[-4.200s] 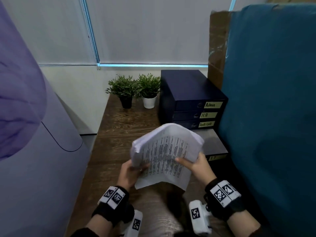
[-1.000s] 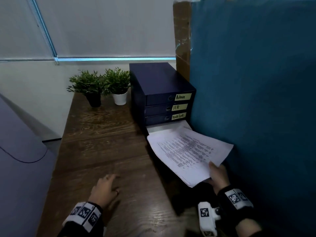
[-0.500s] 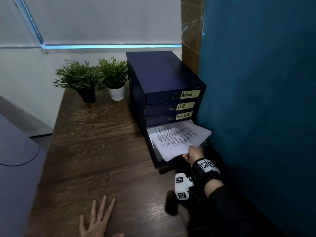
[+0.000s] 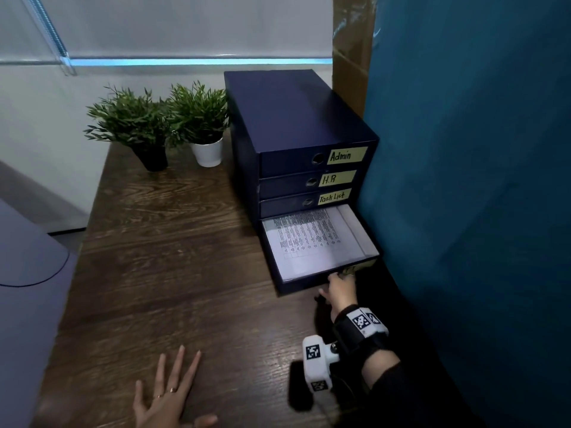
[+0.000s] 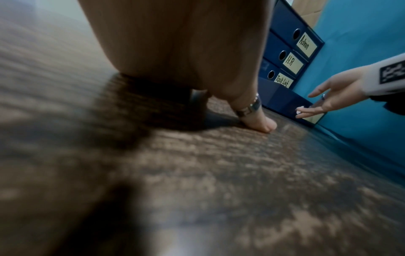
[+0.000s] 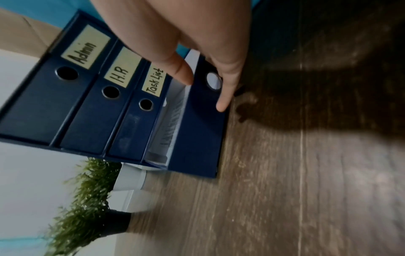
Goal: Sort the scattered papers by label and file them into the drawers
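My right hand (image 4: pixel 339 292) rests straight, relaxed fingers against the front of the open bottom drawer (image 4: pixel 304 285), gripping nothing, placed, I judge, to push it shut. The printed papers (image 4: pixel 312 242) lie flat inside that drawer, under the closed drawers of the dark blue cabinet (image 4: pixel 293 118) labelled Admin, H.R and Task List. My left hand (image 4: pixel 168 393) lies open, fingers spread, flat on the wooden desk (image 4: pixel 160 257), probably to steady me. Two potted plants (image 4: pixel 157 118) stand beside the cabinet.
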